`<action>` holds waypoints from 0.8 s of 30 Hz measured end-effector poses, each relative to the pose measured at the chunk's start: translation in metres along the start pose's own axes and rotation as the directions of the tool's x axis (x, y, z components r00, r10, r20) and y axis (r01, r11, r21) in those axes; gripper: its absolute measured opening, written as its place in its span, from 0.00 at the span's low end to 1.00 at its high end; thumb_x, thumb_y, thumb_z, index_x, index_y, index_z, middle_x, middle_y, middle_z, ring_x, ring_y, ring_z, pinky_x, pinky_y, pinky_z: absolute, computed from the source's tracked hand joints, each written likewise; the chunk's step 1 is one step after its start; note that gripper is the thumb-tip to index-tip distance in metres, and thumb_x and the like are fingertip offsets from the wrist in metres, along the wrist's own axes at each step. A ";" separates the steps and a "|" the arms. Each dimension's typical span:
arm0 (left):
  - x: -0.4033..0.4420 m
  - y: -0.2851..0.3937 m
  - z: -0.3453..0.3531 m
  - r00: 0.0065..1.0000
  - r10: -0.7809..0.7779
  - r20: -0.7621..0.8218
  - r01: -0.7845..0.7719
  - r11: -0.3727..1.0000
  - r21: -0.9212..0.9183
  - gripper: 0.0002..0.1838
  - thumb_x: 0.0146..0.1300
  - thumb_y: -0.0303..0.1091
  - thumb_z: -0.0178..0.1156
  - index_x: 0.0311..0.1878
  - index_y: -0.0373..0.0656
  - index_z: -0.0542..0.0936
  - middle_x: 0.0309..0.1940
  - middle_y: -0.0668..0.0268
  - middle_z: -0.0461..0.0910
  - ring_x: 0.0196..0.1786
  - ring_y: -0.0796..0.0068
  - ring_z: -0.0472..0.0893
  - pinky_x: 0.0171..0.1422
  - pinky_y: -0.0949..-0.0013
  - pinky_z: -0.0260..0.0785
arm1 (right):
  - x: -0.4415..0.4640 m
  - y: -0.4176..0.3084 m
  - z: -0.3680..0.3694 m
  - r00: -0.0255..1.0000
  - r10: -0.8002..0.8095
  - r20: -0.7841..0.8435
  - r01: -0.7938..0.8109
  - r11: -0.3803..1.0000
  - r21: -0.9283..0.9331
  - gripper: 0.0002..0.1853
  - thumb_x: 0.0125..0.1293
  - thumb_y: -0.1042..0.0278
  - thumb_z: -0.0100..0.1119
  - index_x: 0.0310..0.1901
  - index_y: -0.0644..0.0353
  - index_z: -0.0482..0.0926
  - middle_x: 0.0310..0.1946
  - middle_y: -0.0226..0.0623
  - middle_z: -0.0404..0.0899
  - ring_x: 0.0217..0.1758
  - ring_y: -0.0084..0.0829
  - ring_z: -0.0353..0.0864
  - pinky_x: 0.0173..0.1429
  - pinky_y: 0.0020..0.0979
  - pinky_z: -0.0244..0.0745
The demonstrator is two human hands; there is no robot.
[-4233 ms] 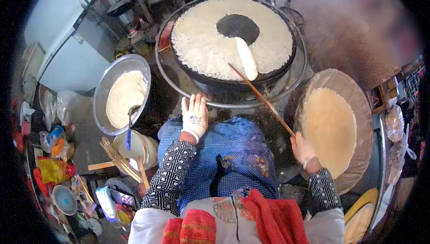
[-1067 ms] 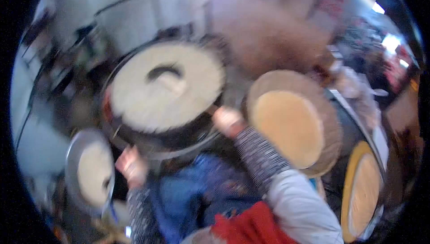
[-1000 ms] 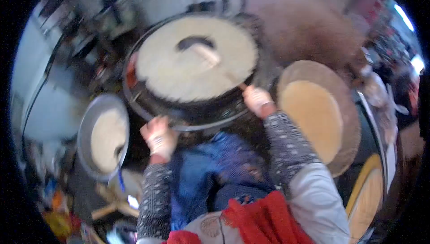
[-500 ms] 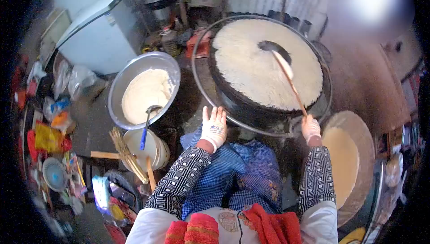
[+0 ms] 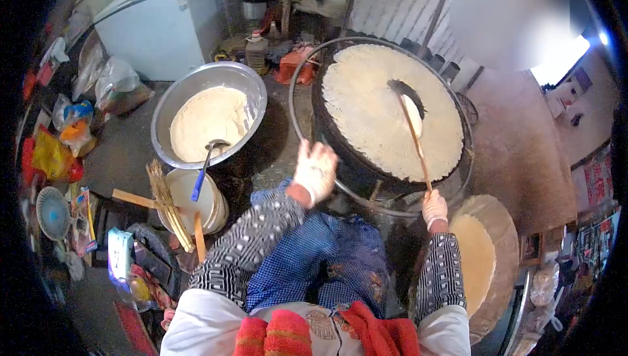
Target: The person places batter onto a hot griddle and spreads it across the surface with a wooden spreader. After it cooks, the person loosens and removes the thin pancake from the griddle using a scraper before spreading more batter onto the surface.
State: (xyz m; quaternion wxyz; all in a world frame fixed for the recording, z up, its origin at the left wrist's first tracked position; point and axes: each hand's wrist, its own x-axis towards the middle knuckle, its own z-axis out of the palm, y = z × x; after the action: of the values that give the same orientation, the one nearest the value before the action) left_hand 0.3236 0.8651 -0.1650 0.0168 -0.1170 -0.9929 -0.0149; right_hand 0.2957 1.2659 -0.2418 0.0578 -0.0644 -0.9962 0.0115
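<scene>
My right hand, in a white glove, is closed around the thin wooden handle of a batter spreader. The spreader's pale blade rests near the middle of a large round griddle. A wide layer of pale batter covers most of the griddle, with a dark bare patch beside the blade. My left hand, gloved too and slightly blurred, is held open with fingers apart at the near left of the metal ring around the griddle. Whether it touches the ring, I cannot tell.
To the left stands a metal basin of thick batter, with a blue-handled ladle in it. A white bucket with a straw brush is below. At right is a wide shallow basket holding a round flatbread-like sheet.
The whole view has shifted a little. The spreader's blade has moved around the dark patch, and its handle stands steeper. My left hand has moved up towards the ring.
</scene>
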 end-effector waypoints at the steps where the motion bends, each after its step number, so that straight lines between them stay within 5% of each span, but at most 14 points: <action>1: -0.012 0.025 -0.008 0.993 0.090 -0.073 -0.089 0.996 0.019 0.20 0.61 0.38 0.53 0.55 0.40 0.76 0.58 0.59 0.73 0.68 0.58 0.65 0.77 0.35 0.39 | 0.003 -0.003 -0.018 0.999 0.034 0.036 -0.036 0.997 0.062 0.15 0.72 0.56 0.46 0.42 0.61 0.73 0.30 0.59 0.80 0.34 0.58 0.81 0.41 0.54 0.76; 3: -0.028 0.063 0.023 0.926 0.253 -0.278 -0.280 0.958 -0.059 0.25 0.59 0.41 0.56 0.58 0.38 0.75 0.58 0.57 0.74 0.68 0.55 0.65 0.76 0.35 0.40 | 0.008 -0.011 -0.028 0.998 0.037 0.045 -0.041 0.996 0.082 0.16 0.72 0.56 0.45 0.40 0.62 0.73 0.30 0.56 0.81 0.34 0.57 0.82 0.42 0.53 0.76; 5: -0.042 0.090 0.018 0.911 0.296 -0.289 -0.351 0.923 -0.160 0.28 0.60 0.43 0.56 0.59 0.35 0.74 0.59 0.53 0.73 0.68 0.54 0.64 0.76 0.35 0.39 | 0.001 -0.024 -0.041 0.998 -0.030 0.046 0.025 0.994 0.104 0.17 0.71 0.55 0.45 0.40 0.62 0.73 0.30 0.56 0.81 0.35 0.55 0.82 0.42 0.53 0.77; 7: -0.042 0.107 0.017 0.957 0.290 -0.009 -0.288 0.946 -0.147 0.28 0.61 0.43 0.54 0.61 0.33 0.73 0.60 0.51 0.72 0.70 0.53 0.63 0.77 0.36 0.37 | -0.007 -0.022 -0.035 0.998 -0.049 0.049 0.046 0.997 0.055 0.16 0.71 0.56 0.46 0.41 0.62 0.74 0.31 0.56 0.82 0.36 0.54 0.83 0.43 0.52 0.77; 10: -0.044 0.100 0.065 0.953 0.261 -0.152 -0.257 0.965 0.046 0.29 0.64 0.42 0.51 0.64 0.33 0.70 0.64 0.50 0.70 0.71 0.50 0.63 0.77 0.34 0.35 | -0.006 -0.006 -0.039 0.996 0.076 0.039 -0.080 0.991 0.108 0.15 0.71 0.58 0.46 0.43 0.63 0.73 0.30 0.58 0.81 0.36 0.58 0.81 0.43 0.53 0.76; 14: -0.045 0.081 0.051 0.951 0.276 -0.141 -0.278 0.960 0.007 0.28 0.63 0.41 0.52 0.63 0.32 0.70 0.66 0.47 0.68 0.72 0.48 0.63 0.77 0.32 0.32 | -0.007 0.003 -0.041 0.991 -0.029 0.128 0.002 0.980 0.201 0.18 0.72 0.55 0.44 0.43 0.63 0.75 0.34 0.56 0.83 0.40 0.55 0.83 0.46 0.51 0.76; 16: -0.044 0.073 0.064 0.935 0.270 -0.231 -0.266 0.963 0.049 0.29 0.61 0.41 0.54 0.62 0.32 0.70 0.64 0.46 0.69 0.71 0.48 0.63 0.77 0.32 0.32 | -0.011 0.015 -0.039 0.963 0.042 0.265 -0.073 0.991 0.111 0.20 0.73 0.53 0.43 0.45 0.63 0.75 0.37 0.58 0.83 0.45 0.54 0.82 0.50 0.49 0.76; 18: -0.041 0.074 0.059 0.959 0.161 -0.232 -0.171 0.985 -0.022 0.28 0.59 0.41 0.55 0.60 0.32 0.72 0.64 0.48 0.69 0.71 0.49 0.63 0.77 0.33 0.32 | -0.008 0.041 -0.035 0.980 0.119 0.157 -0.140 0.982 0.129 0.20 0.73 0.54 0.43 0.46 0.64 0.75 0.36 0.57 0.83 0.43 0.55 0.83 0.49 0.49 0.77; 24: -0.034 0.048 0.056 0.976 0.056 -0.209 -0.057 0.998 0.000 0.28 0.57 0.41 0.57 0.59 0.35 0.73 0.64 0.49 0.70 0.71 0.49 0.65 0.78 0.34 0.30 | -0.015 0.034 -0.039 0.985 -0.048 0.167 0.020 0.986 0.165 0.17 0.71 0.56 0.46 0.43 0.64 0.75 0.34 0.55 0.83 0.40 0.53 0.83 0.45 0.51 0.77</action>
State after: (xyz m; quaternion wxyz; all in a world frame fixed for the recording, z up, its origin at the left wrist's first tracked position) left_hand 0.3665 0.9054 -0.2212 0.1208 -0.1431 -0.9819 -0.0296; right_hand 0.3191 1.2985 -0.2056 -0.0226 -0.0414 -0.9942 0.0971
